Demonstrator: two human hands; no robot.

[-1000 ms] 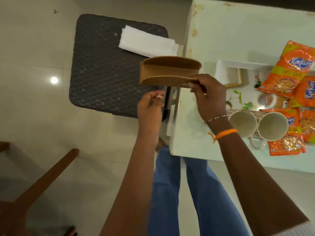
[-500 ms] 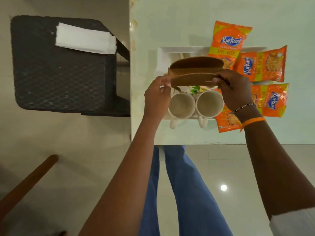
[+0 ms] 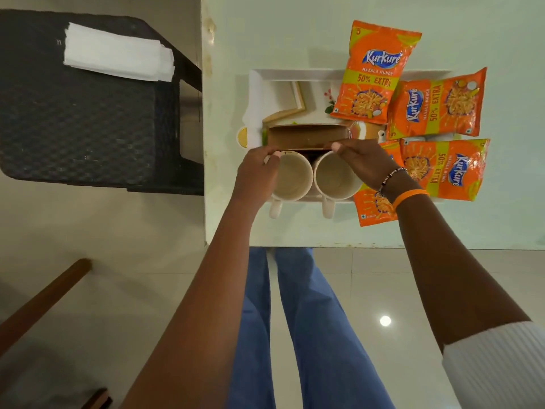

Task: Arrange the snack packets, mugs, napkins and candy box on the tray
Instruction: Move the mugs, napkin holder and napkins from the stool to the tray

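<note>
On the white tray (image 3: 298, 74), both hands, left (image 3: 256, 172) and right (image 3: 364, 163), pinch the brown holder (image 3: 306, 137) behind the mugs (image 3: 292, 175).

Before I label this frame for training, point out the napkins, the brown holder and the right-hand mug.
napkins (image 3: 118, 56), head view, middle of the white stack's top sheet.
brown holder (image 3: 306, 136), head view, its far wall.
right-hand mug (image 3: 333, 180), head view, inside bottom of the cup.
</note>
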